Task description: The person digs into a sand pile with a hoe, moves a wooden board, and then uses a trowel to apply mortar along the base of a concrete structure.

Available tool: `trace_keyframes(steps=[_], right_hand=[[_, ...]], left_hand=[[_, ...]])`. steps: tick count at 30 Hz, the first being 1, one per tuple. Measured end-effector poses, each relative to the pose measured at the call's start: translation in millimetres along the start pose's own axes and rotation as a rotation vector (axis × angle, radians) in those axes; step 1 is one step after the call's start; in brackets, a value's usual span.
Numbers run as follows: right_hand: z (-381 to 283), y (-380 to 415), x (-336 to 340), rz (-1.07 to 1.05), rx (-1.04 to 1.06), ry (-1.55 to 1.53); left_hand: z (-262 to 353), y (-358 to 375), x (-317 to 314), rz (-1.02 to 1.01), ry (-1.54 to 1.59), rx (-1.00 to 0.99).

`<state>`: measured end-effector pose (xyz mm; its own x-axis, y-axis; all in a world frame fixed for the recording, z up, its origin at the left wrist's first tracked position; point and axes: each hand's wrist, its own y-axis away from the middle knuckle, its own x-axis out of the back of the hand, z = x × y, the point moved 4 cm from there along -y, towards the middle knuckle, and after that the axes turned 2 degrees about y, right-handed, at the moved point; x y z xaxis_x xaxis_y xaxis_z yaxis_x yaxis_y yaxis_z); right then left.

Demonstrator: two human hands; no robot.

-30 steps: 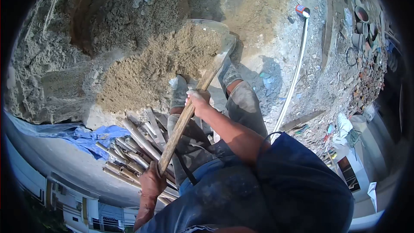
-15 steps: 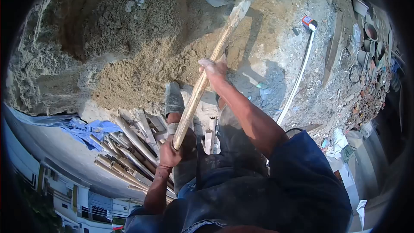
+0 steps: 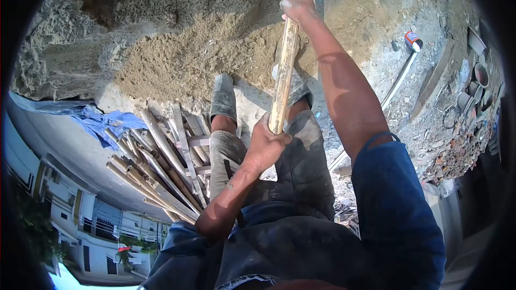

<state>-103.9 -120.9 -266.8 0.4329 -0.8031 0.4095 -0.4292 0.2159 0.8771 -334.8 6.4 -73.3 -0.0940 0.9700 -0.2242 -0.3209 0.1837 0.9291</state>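
Observation:
A shovel [image 3: 285,78] with a long wooden handle runs from the middle of the view up to the top edge. Around the handle's near end, in front of my thighs, my left hand [image 3: 267,142] is closed. My right hand [image 3: 299,8] grips the same handle higher up, its arm stretched forward. The blade lies beyond the top edge, out of sight. Below and left of my right hand spreads a heap of damp brown sand [image 3: 177,67]. My boots [image 3: 223,96] stand at the near edge of this sand.
Wooden and bamboo poles [image 3: 156,156] lie stacked at my left, beside a crumpled blue tarp [image 3: 107,123]. To the right, a can [image 3: 413,41] sits at the end of a white pole [image 3: 399,79]. Buckets [image 3: 480,75] and rubble [image 3: 454,156] lie farther right.
The shovel has moved forward, taking its sand-bearing blade out of view. My left hand has shifted up and right, my right arm has extended, and my right boot now shows farther forward.

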Motion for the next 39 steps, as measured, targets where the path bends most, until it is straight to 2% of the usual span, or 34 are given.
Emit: trace_keyframes(steps=[2, 4, 6, 8, 9, 10, 11, 12, 14, 15, 16, 18, 19, 21, 24, 26, 29, 30, 39], right_hand=[[22, 17, -20, -0.056, 0.092, 0.336], [57, 19, -39, 0.009, -0.014, 0.084], [71, 46, -64, -0.155, 0.095, 0.338], [86, 81, -99, -0.130, 0.115, 0.289], [93, 91, -119, -0.069, -0.002, 0.078], [100, 99, -135, -0.012, -0.118, -0.134], [100, 107, -138, 0.098, -0.004, -0.029], [95, 109, -139, 0.075, -0.003, -0.032], [99, 134, -145, -0.109, -0.176, -0.437], [107, 134, -152, -0.118, -0.199, -0.342], [99, 118, -152, -0.108, -0.183, -0.253], [82, 98, -150, -0.070, -0.179, -0.287], [78, 98, -149, -0.022, -0.216, -0.322], [66, 97, -140, -0.064, -0.244, -0.342], [67, 81, -120, -0.115, -0.240, -0.266], [74, 71, -121, -0.146, -0.297, -0.319], [63, 79, -117, -0.155, -0.288, -0.366], [65, 74, -118, -0.146, -0.285, -0.356], [77, 56, -129, -0.123, -0.308, -0.487]], left_hand=[[-13, 27, 11, 0.038, -0.121, -0.033], [-36, 43, 30, 0.046, -0.132, -0.078], [-45, 70, 44, 0.034, -0.161, -0.108], [-45, 106, 55, 0.053, -0.077, 0.078], [-38, 118, 69, 0.052, -0.085, 0.068], [-34, 129, 88, 0.031, -0.120, 0.169], [-32, 135, 101, 0.017, -0.151, 0.276], [-24, 135, 104, 0.038, -0.149, 0.286], [-14, 144, 107, 0.070, -0.397, 0.280], [-26, 141, 116, 0.040, -0.474, 0.319], [-23, 133, 122, 0.065, -0.469, 0.306], [-13, 122, 120, -0.094, -0.165, 0.232], [-7, 118, 119, -0.131, -0.099, 0.259], [5, 108, 106, -0.214, 0.006, 0.278], [8, 100, 82, -0.289, -0.016, 0.321], [11, 96, 74, -0.254, -0.049, 0.284], [15, 94, 77, -0.256, -0.108, 0.324], [18, 93, 77, -0.298, -0.095, 0.272], [39, 95, 71, -0.280, -0.103, 0.274]])
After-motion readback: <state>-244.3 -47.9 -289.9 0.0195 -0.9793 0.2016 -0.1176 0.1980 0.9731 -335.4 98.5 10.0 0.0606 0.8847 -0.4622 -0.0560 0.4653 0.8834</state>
